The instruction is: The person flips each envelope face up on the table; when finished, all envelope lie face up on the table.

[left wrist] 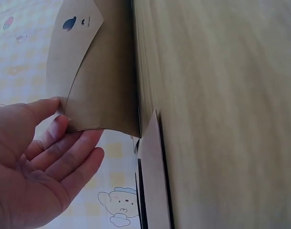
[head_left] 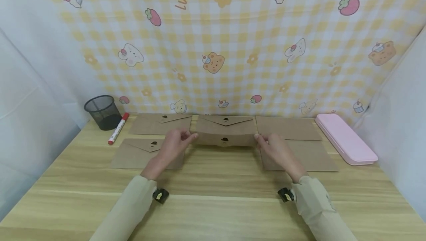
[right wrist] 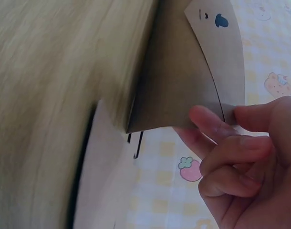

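Note:
A brown kraft envelope (head_left: 206, 138) with a pointed flap and a small printed black hat is held up at mid table by both hands. My left hand (head_left: 174, 143) pinches its left end between thumb and fingers; in the left wrist view the flap lies against the envelope (left wrist: 105, 81). At the other end my right hand (head_left: 274, 148) pinches the right corner, and the right wrist view shows thumb and index finger on the envelope (right wrist: 171, 81). The envelope's lower edge is close to the wooden table (head_left: 223, 178). Behind it lies another flapped envelope (head_left: 213, 124).
Two flapped envelopes lie at left, one back (head_left: 146, 124), one front (head_left: 133, 156). Two plain brown envelopes, back (head_left: 286, 126) and front (head_left: 309, 156), lie at right. A black mesh pen cup (head_left: 103, 112), a red-capped marker (head_left: 118, 129) and a pink case (head_left: 346, 137) stand at the sides.

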Demonstrator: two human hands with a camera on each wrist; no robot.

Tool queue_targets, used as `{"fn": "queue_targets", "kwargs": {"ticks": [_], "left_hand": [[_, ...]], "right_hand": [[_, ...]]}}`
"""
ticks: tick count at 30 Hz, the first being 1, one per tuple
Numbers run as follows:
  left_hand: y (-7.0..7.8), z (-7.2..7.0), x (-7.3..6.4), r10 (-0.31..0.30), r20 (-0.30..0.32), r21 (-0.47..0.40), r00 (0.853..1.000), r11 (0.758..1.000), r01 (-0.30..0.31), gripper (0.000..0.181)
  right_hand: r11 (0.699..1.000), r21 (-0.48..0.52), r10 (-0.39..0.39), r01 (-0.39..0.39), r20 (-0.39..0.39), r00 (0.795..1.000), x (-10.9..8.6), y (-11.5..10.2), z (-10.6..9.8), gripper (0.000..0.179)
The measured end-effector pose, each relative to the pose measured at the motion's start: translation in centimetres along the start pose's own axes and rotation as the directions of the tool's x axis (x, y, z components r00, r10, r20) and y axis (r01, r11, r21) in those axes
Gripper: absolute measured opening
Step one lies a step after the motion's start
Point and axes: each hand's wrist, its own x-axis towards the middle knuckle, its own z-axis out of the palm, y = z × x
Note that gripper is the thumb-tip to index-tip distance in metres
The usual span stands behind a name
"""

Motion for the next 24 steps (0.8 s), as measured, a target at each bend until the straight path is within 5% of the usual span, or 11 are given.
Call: {"fn": "queue_targets", "kwargs": {"ticks": [7, 14, 20, 24], "left_hand": [[0.18, -0.12, 0.07, 0.05, -0.054, -0.017, 0.997, 0.999, -0.051, 0.016], [0.32, -0.15, 0.04, 0.035, -0.078, -0.037, 0.996, 0.999, -0.038, 0.01], [0.45, 0.0, 0.04, 0.06, -0.049, -0.121, 0.997, 0.99, -0.066, 0.014], [0.48, 0.08, 0.03, 0.06, -0.032, -0.084, 0.998, 0.994, -0.063, 0.017]], "right_hand": [[0.999, -0.004, -0.047, 0.047, -0.06, 0.997, -0.05, -0.51, 0.1, 0.04], [0.998, -0.021, -0.061, 0.059, -0.08, 0.995, -0.01, -0.8, 0.17, 0.03], [1.0, 0.002, -0.025, 0.025, -0.01, 1.0, -0.07, -0.96, 0.34, 0.021], [0.996, -0.048, -0.076, 0.075, -0.028, 0.997, -0.03, -0.98, 0.53, 0.016]]}}
